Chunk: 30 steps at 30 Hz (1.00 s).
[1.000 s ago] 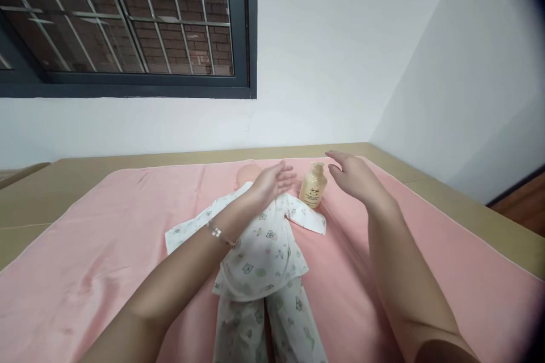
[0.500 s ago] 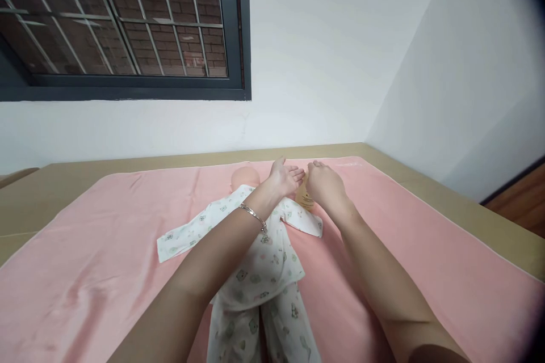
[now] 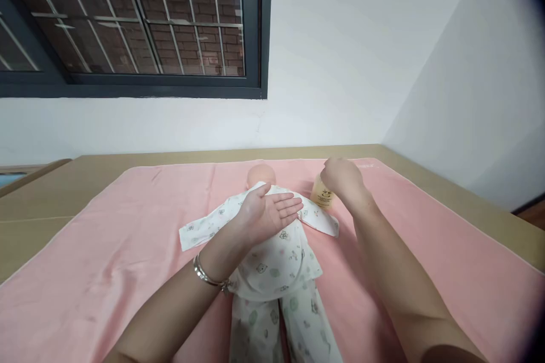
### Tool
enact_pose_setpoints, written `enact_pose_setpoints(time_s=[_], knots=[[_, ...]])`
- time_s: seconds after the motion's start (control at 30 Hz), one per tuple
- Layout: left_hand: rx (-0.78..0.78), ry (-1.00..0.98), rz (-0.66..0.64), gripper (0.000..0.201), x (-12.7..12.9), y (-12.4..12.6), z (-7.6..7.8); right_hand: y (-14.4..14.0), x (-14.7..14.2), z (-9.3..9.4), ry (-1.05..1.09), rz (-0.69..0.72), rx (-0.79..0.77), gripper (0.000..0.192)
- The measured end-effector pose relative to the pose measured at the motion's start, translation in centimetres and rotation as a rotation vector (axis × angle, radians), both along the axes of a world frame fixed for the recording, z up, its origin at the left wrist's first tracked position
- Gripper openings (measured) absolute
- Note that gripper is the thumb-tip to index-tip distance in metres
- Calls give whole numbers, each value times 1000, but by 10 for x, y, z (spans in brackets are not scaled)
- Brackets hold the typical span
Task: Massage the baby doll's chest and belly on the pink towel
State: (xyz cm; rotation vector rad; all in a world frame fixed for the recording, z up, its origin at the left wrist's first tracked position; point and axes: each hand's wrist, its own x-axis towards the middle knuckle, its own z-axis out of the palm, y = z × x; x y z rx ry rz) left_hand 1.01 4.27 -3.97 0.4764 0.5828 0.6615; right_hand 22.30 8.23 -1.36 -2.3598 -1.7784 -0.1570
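I see a tan bench [image 3: 128, 167] running up to the white wall and into the corner on the right, most of it covered by a pink towel [image 3: 106, 249] spread flat. On the towel a baby doll [image 3: 272, 238] in a printed white suit lies on its back, head toward the wall, and a cream lotion bottle [image 3: 322, 195] stands just beside its shoulder.
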Motion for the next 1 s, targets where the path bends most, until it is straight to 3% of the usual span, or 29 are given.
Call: enact_pose_setpoints(time_s=[0.23,0.4,0.47,0.6,0.67,0.83,1.0], knots=[[31,-73,29,67,-25,-16,22,-3,5,-6,43,5,-41,35],[58,-82,108,64,-32,-32,33,-14,-10,-21,-79,136,147,41],[66,-79,137,63,-31,-36,34,-26,-25,-23,8,292,265,44],[40,-63,167,61,-29,-42,36,-61,-65,-27,424,813,357,50],[60,-88,160,59,-30,-46,38,-76,-82,-32,468,940,399,53],[143,-171,30,66,-39,-57,46,-99,-105,-44,329,911,521,63],[144,-132,-4,69,-30,-75,48,-125,-113,-45,277,908,574,71]])
